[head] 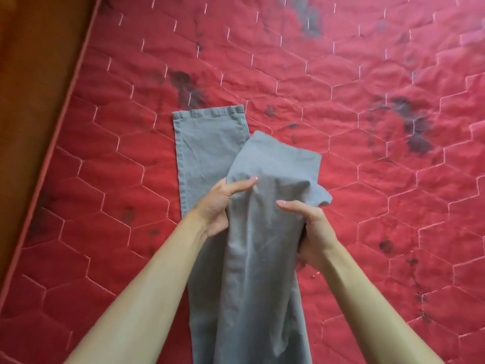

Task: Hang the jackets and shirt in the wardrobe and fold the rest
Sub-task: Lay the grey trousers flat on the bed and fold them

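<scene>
Grey trousers (210,143) lie lengthwise on the red quilted mattress (367,179), hems at the far end. The left hand (220,203) and right hand (312,227) each grip a side of the raised near part (thumbs on top, fingers beneath), likely to carry it toward the hems for a fold.

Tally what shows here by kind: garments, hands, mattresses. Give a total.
Garments: 1, the grey trousers, partly folded
Hands: 2, the left hand and the right hand, both gripping the trousers
Mattresses: 1, the red quilted mattress under the trousers
Total: 4
</scene>
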The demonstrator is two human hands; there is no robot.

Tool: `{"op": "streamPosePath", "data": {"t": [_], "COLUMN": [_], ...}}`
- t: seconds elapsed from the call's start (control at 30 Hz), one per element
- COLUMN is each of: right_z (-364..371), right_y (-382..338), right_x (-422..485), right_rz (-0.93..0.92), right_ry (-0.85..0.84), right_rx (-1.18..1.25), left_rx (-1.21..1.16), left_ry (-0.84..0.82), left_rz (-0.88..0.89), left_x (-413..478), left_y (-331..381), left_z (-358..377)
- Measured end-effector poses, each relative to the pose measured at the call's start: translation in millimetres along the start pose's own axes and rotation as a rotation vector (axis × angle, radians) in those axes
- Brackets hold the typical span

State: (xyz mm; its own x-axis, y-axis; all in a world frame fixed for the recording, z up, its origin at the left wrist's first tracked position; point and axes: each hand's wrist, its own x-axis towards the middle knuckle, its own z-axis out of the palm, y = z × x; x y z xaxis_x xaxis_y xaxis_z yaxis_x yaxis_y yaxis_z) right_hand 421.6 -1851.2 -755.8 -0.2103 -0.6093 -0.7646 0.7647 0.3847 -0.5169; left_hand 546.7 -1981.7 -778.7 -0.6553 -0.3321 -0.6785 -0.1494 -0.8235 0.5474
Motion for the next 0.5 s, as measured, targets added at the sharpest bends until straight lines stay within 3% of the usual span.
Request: {"op": "streamPosePath", "data": {"t": [0.3, 0.5], "right_z": [78, 106], "right_y": [-63, -83], "right_x": [75, 148], "right_rz": [-0.158, -0.282], "right_ry": [-0.098, -0.023], "right_rx": [-0.201, -0.240], "left_rx": [-0.048, -0.004], "left_ry": [0.215, 0.310], "left_rz": [0.211, 0.303], "left_x": [12, 39], "left_y": [97, 124], "left_z": [-58, -89]}}
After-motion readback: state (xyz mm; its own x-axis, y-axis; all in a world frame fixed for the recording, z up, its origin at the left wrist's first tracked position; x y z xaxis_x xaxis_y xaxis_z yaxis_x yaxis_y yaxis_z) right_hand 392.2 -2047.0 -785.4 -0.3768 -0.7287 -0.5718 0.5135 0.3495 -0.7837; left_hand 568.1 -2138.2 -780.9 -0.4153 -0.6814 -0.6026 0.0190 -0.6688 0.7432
